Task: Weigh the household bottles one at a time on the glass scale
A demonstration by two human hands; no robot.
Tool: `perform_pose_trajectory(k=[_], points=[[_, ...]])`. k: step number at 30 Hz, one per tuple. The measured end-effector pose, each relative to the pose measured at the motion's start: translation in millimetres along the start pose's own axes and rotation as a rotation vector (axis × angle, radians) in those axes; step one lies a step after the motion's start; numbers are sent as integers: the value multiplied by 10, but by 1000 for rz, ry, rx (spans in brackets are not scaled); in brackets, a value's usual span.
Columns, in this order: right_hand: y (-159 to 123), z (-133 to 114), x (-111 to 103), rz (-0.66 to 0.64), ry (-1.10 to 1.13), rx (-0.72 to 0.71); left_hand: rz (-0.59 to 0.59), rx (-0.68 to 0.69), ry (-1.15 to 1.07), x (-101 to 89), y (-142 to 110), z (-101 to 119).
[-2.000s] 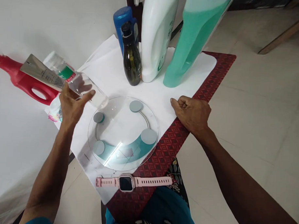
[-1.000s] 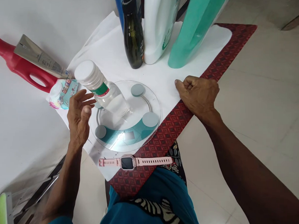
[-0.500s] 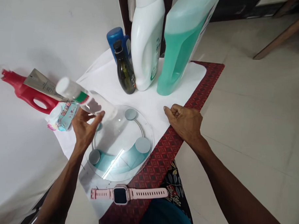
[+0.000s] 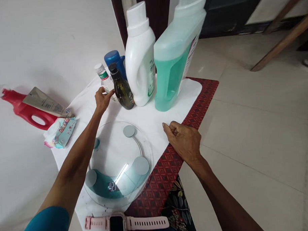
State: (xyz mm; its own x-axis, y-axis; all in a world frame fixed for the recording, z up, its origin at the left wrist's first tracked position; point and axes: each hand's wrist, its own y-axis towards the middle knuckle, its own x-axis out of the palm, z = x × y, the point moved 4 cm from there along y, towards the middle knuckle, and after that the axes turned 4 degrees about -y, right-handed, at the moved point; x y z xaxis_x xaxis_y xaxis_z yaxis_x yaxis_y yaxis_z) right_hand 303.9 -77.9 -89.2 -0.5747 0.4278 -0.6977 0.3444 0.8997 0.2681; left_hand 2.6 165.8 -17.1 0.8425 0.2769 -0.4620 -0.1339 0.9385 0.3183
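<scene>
My left hand reaches to the back left of the table, its fingers around a clear bottle with a white cap and a green and red label. The bottle stands upright beside a dark green bottle with a black cap; whether they touch I cannot tell. Nearer me lies a round glass bathroom scale with a lit display whose digits are hard to read. My right hand rests curled into a fist on the table's right edge, and nothing shows in it.
A blue bottle, a white jug and a large green liquid jug stand at the back. At left are a red bottle, a grey tube and a wipes pack. A pink smartwatch lies at the front edge.
My left hand has carried the clear bottle from above the scale to the back, beside the dark bottle. The scale's display now shows lit digits. The right hand stays in place.
</scene>
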Motion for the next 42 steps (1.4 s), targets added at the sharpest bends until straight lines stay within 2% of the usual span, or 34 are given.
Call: perform_pose_trajectory(k=[6, 8, 10, 13, 15, 17, 20, 21, 23, 25, 28, 32, 35, 38, 40, 42], points=[[-17, -2, -46, -9, -29, 47, -118, -44, -18, 4, -50, -79], [-2, -14, -62, -38, -54, 63, -133, -56, -64, -83, -150, -118], [13, -28, -71, -61, -81, 75, -110, -24, -75, -273, -322, -152], [25, -45, -69, -64, -123, 100, 1, 116, 29, -808, -685, -204], [29, -52, -50, -65, -135, 112, 149, 212, 191, -1319, -947, -262], [33, -49, -26, -56, -142, 125, 315, 224, 388, -1868, -1186, -355], [43, -44, 0, -34, -148, 137, 444, 79, 646, -2541, -1449, -558], [45, -47, 3, -28, -148, 139, 444, -3, 699, -2694, -1506, -643], [46, -63, 2, -27, -154, 139, 391, -172, 725, -2884, -1574, -829], [37, -87, -8, -27, -164, 143, 318, -275, 638, -2938, -1590, -996], [13, -131, -21, -32, -164, 120, 304, -271, 480, -2897, -1566, -1133], [-7, -162, -29, -17, -174, 101, 466, -268, 385, -2830, -1604, -1159], [-7, -161, -31, -10, -190, 111, 592, -326, 155, -2791, -1741, -1124], [-6, -158, -26, -12, -195, 108, 657, -288, -74, -2779, -1958, -947], [-6, -153, -19, -14, -194, 103, 623, -192, -131, -2770, -2124, -709], [-8, -151, -14, -10, -190, 97, 538, -101, -117, -2712, -2306, -405]])
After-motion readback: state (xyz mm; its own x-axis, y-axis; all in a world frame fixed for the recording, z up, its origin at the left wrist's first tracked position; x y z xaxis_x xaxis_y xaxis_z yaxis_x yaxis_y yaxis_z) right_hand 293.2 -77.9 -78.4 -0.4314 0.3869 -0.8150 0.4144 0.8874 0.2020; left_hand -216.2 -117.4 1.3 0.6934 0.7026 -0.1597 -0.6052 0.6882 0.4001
